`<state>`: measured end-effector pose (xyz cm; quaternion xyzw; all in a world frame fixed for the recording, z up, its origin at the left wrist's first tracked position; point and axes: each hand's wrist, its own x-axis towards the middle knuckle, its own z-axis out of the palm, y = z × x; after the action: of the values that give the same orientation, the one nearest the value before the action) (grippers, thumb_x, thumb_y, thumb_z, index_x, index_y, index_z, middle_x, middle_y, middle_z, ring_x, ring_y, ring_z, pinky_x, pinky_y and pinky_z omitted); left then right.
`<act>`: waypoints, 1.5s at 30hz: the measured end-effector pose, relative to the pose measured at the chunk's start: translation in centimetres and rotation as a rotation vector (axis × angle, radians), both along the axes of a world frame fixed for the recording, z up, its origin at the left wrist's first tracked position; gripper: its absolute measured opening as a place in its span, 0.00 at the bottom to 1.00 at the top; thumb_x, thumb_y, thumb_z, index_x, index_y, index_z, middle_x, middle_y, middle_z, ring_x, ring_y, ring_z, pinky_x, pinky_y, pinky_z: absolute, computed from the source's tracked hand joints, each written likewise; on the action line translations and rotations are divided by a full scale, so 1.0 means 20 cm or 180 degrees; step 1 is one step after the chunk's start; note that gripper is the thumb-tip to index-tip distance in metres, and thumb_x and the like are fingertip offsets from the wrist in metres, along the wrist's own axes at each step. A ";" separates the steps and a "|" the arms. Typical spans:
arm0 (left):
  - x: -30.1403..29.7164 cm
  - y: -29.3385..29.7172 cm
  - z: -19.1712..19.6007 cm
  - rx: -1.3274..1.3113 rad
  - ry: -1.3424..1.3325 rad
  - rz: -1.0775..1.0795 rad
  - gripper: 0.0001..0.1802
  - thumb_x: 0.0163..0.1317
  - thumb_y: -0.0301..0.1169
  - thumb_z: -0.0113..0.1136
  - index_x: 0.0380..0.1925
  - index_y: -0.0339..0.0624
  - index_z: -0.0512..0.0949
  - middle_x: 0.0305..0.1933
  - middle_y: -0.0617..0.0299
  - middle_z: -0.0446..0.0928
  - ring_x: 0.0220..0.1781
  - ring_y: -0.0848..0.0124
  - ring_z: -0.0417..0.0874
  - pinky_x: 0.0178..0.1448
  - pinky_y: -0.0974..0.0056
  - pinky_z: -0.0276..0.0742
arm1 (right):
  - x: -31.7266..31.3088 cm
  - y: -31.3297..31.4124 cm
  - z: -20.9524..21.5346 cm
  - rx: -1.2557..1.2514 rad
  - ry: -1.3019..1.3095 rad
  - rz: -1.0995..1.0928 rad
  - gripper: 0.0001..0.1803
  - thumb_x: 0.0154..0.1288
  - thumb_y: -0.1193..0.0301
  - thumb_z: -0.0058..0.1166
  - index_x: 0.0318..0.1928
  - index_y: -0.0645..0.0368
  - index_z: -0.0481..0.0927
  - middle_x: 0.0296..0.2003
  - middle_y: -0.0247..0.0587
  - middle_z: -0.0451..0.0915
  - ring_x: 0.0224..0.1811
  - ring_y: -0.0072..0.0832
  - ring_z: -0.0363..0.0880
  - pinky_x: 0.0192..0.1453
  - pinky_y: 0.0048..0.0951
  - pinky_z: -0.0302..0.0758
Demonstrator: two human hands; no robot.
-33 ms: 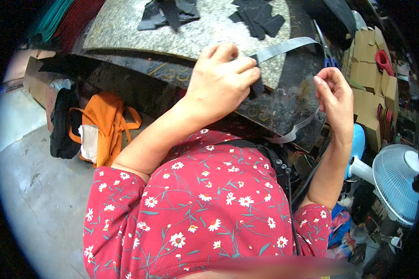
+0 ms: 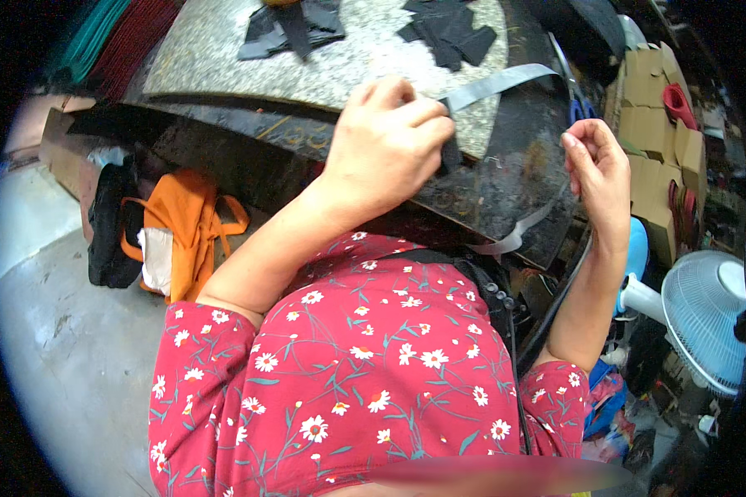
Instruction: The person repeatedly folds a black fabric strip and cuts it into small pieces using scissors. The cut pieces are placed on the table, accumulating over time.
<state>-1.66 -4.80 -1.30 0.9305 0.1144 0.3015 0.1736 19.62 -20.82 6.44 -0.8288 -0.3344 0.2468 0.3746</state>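
Note:
My left hand [image 2: 387,141] is closed at the near edge of the speckled stone slab, its fingers pinching a small black piece [image 2: 450,156] and the end of a grey strip [image 2: 506,82]. From there the strip arcs right over the dark tabletop. It turns edge-on near my right hand [image 2: 597,161], whose thumb and fingers are curled together around it; the exact grip is partly hidden. Below that hand, the pale, translucent length of the strip [image 2: 518,236] hangs in a curl by the table's near edge.
Two piles of black cut pieces [image 2: 311,31] [image 2: 449,35] lie on the slab [image 2: 224,58]. Blue-handled scissors [image 2: 583,109] rest at the right. Cardboard boxes [image 2: 646,128] and a blue fan [image 2: 704,319] stand further right. An orange bag [image 2: 182,224] is at the left.
Both hands keep nearly the same pose, and the strip barely shifts. The view has moved slightly over the slab. A brownish shape now shows at the top edge by the left pile.

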 end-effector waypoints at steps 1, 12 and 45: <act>0.03 0.01 0.01 0.0022 -0.0315 0.0035 0.09 0.47 0.32 0.64 0.29 0.48 0.77 0.34 0.68 0.77 0.42 0.63 0.74 0.50 0.57 0.71 | 0.07 -0.04 -0.01 0.0146 -0.0099 -0.0004 0.04 0.66 0.72 0.55 0.37 0.58 0.76 0.22 0.25 0.71 0.20 0.10 0.65 0.19 0.15 0.60; 0.02 0.03 0.06 -0.0073 0.0472 0.0754 0.21 0.45 0.37 0.71 0.41 0.46 0.79 0.41 0.60 0.74 0.48 0.58 0.71 0.51 0.55 0.68 | 0.47 -0.07 -0.20 -0.1267 -0.2119 -0.0232 0.23 0.59 0.56 0.59 0.52 0.53 0.79 0.41 0.43 0.83 0.43 0.40 0.82 0.48 0.39 0.75; 0.03 0.08 0.11 -0.1395 -0.0795 -0.0600 0.23 0.49 0.26 0.62 0.49 0.45 0.76 0.47 0.58 0.75 0.46 0.64 0.77 0.49 0.63 0.75 | -0.31 0.14 -0.15 0.0629 0.1898 0.0124 0.10 0.65 0.70 0.58 0.44 0.61 0.79 0.30 0.27 0.81 0.25 0.11 0.74 0.26 0.13 0.66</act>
<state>-1.05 -3.21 0.81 0.8329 0.0675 0.3645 0.4110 13.37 -18.11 3.52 -0.6729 -0.2480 0.4524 0.5301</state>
